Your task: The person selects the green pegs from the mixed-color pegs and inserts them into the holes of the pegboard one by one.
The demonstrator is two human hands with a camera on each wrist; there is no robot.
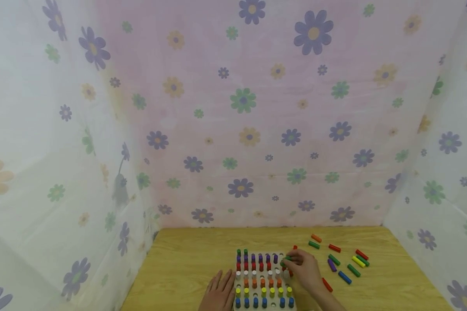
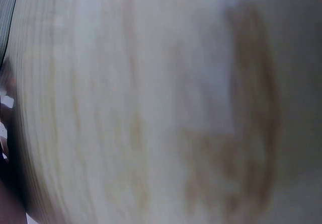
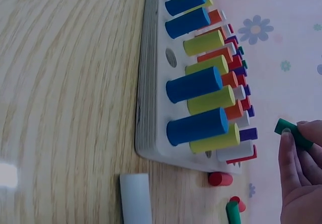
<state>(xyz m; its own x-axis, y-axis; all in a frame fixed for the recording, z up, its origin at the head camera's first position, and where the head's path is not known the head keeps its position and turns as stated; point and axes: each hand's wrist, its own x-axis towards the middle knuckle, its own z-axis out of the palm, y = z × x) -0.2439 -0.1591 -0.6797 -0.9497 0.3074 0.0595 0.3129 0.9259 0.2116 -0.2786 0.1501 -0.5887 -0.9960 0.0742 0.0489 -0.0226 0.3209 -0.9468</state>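
A pale pegboard [image 1: 258, 253] stands at the front middle of the table, with rows of blue, yellow, orange, white, red, purple and green pegs upright in it. My right hand [image 1: 304, 268] pinches a green peg [image 3: 286, 127] between thumb and fingers, over the board's far right corner. The peg is tilted and apart from the board in the right wrist view. My left hand [image 1: 219, 292] lies with extended fingers against the board's left side. The left wrist view is mostly blurred wood surface, with little of that hand showing.
Loose pegs lie right of the board, among them a blue peg [image 1: 344, 277], a yellow peg [image 1: 359, 261] and an orange peg [image 1: 316, 238]. A white peg [image 3: 136, 199] lies near the board's edge. Flowered sheets [image 1: 241, 129] enclose the table [image 1: 194, 250] at back and sides.
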